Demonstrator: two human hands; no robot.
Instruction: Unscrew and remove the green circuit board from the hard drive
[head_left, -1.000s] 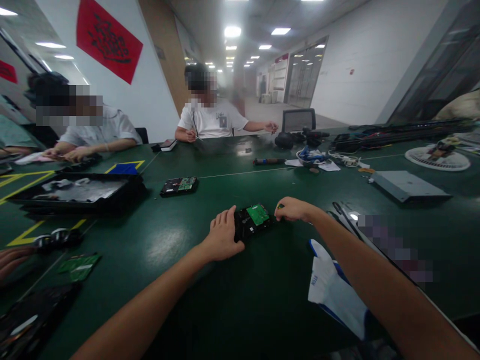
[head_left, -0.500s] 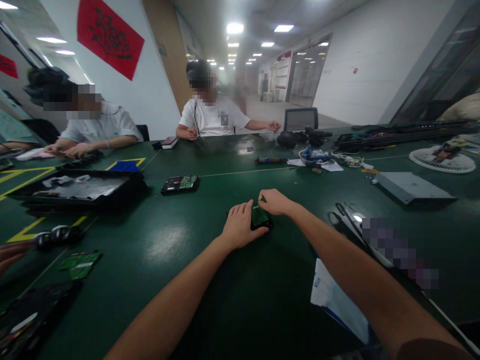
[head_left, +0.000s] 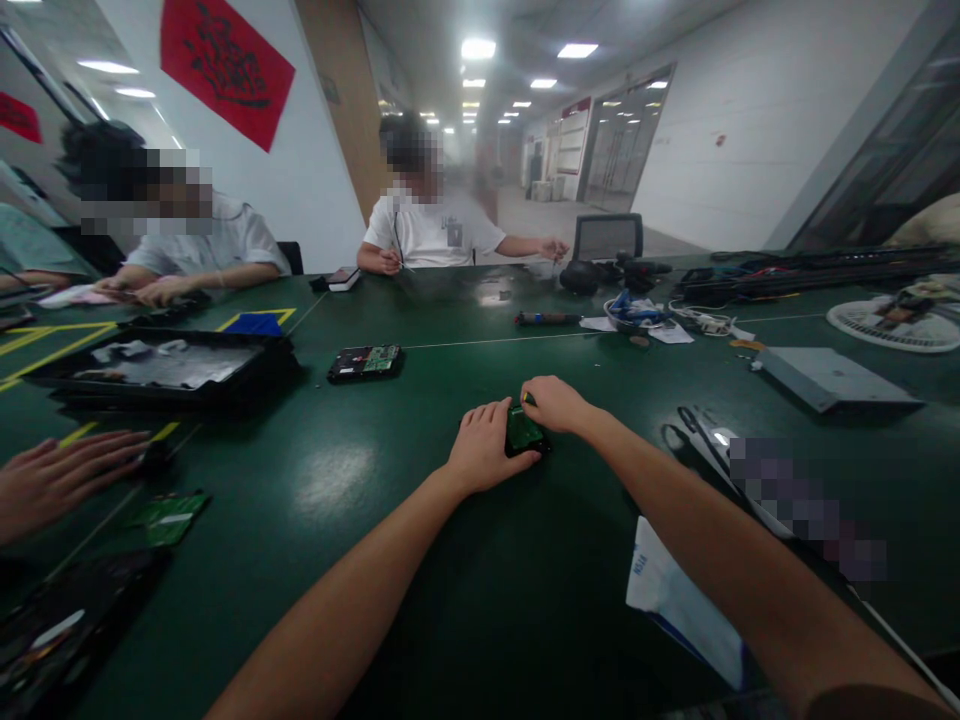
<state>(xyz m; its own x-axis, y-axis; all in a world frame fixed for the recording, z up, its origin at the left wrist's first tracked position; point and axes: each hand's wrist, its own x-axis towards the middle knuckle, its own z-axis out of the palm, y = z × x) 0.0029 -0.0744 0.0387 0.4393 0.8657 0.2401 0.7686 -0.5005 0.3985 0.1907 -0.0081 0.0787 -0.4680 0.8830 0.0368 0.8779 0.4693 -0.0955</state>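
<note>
Head view: left hand [head_left: 481,448] spread over drive [head_left: 526,432]; right hand [head_left: 556,402] closed round tool [head_left: 529,399].

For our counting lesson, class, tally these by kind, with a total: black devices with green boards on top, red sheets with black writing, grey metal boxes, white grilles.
Black devices with green boards: 2
Red sheets with black writing: 2
Grey metal boxes: 1
White grilles: 1
Total: 6

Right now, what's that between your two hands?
The head view shows a green circuit board, partly covered, between the left hand and the right hand.
</note>
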